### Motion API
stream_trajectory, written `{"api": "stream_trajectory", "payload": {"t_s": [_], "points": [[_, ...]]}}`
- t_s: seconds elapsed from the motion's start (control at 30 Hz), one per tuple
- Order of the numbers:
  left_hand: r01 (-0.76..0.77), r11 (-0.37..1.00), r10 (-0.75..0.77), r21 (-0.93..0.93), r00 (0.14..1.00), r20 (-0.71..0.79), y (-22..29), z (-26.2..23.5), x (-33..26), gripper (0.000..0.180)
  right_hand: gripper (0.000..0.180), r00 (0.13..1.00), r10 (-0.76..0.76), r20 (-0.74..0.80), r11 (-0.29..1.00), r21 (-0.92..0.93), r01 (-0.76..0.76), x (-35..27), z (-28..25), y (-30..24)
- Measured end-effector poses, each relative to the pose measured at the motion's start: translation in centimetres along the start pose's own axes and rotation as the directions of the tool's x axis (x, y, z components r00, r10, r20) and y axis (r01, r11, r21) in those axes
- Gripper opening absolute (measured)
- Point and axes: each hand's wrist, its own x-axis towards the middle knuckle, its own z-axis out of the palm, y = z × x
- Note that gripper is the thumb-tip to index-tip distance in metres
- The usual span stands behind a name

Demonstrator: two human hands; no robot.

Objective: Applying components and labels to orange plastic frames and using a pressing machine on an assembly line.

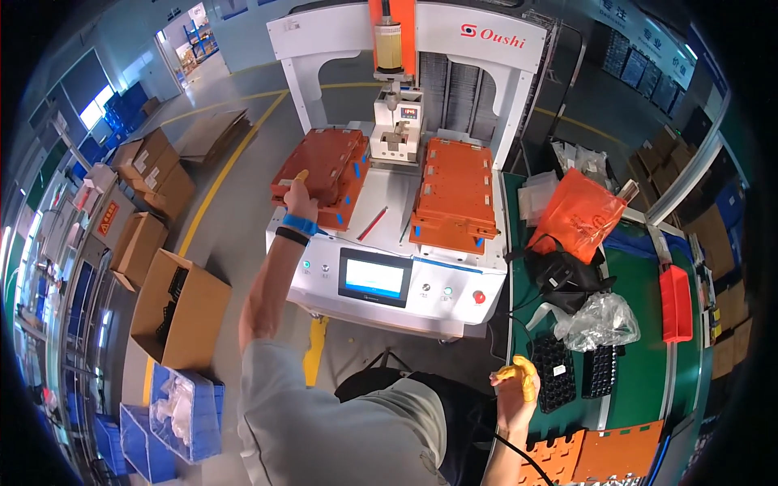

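My left hand (301, 199), with a yellow finger cot and a blue wristband, is at the near edge of the left orange fixture (350, 212). Its fingers close on the edge of the red-brown cover (324, 158) on top. A matching orange fixture (455, 190) lies to the right on the white machine table. Low on the right, my right hand (515, 393) is raised beside the green bench, its yellow-capped fingers curled together. Whatever it may hold is too small to make out. A red pen-like tool (373, 223) lies between the fixtures.
Behind the fixtures stands the machine's screw-driving head (395, 109). A touchscreen (374, 278) and a red button (479, 297) face me. The green bench (640, 377) holds black trays (555, 373), clear plastic, an orange bag (579, 215) and a red bin (675, 304). Cartons (182, 312) stand left.
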Motion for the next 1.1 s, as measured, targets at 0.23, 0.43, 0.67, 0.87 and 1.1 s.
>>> {"api": "stream_trajectory", "payload": {"t_s": [0.23, 0.43, 0.67, 0.87, 1.1], "points": [[0.073, 0.858, -0.048, -0.508, 0.997, 0.062, 4.9, -1.8, -2.7, 0.046, 0.048, 1.0, -0.007, -0.013, 0.999, 0.041, 0.007, 0.1, -0.4, 0.0], [0.336, 0.739, -0.453, -0.583, 0.89, -0.061, -0.8, -1.4, -5.9, 0.037, 0.045, 0.998, 0.039, -0.039, 0.999, 0.028, -0.038, 0.3, -1.1, 1.3], [0.341, 0.907, -0.342, 0.247, 0.939, -0.039, -12.4, 4.3, -19.8, 0.101, 0.046, 0.994, 0.108, -0.031, 0.992, -0.068, -0.11, 3.6, -1.0, 1.9], [0.204, 0.945, -0.18, 0.256, 0.977, -0.115, -12.0, 6.8, -23.0, 0.079, 0.034, 0.997, -0.05, 0.062, 0.822, -0.564, 0.076, 14.0, 3.2, 4.6], [-0.004, 0.964, 0.042, 0.267, 0.99, -0.135, -12.1, 5.5, -25.0, 0.044, 0.063, 0.738, -0.246, 0.628, -0.269, -0.776, 0.57, 25.7, 7.8, 8.8]]}}
